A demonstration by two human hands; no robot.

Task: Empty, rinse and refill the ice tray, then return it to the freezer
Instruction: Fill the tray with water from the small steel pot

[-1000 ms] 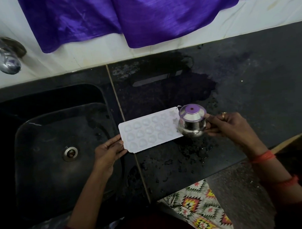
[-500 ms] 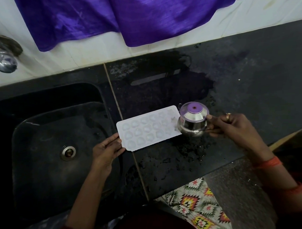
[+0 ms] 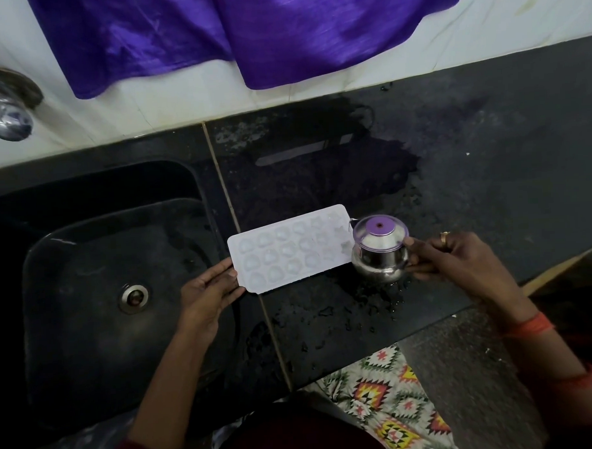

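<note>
Head camera looks down on a black counter (image 3: 503, 133) with a dark sink (image 3: 47, 266) set into its left part. The white ice tray (image 3: 290, 249) lies flat on the counter just right of the sink, its long side running left to right and slightly uphill in the picture; its left end reaches past the pale seam in the stone. Rounded pockets fill most of it, and a few near the right end look star-shaped.

The left hand (image 3: 209, 291) rests against the tray's left short end with fingers nearly straight, touching it rather than wrapping it. The right hand (image 3: 457, 262) grips a small round-bellied steel pot (image 3: 379, 255) at its neck, thumb and fingers curled round it – the pot sits at the tray's right end and covers that corner. Its mouth shows purple. A ring (image 3: 444, 236) sits on one finger, and an orange band (image 3: 529, 325) circles the wrist.

Water darkens the counter behind the tray, with scattered drops in front of it. A purple cloth (image 3: 247, 34) hangs over the white wall, a steel tap (image 3: 5, 113) juts out at upper left, and the drain (image 3: 133, 298) lies in the sink's floor.
</note>
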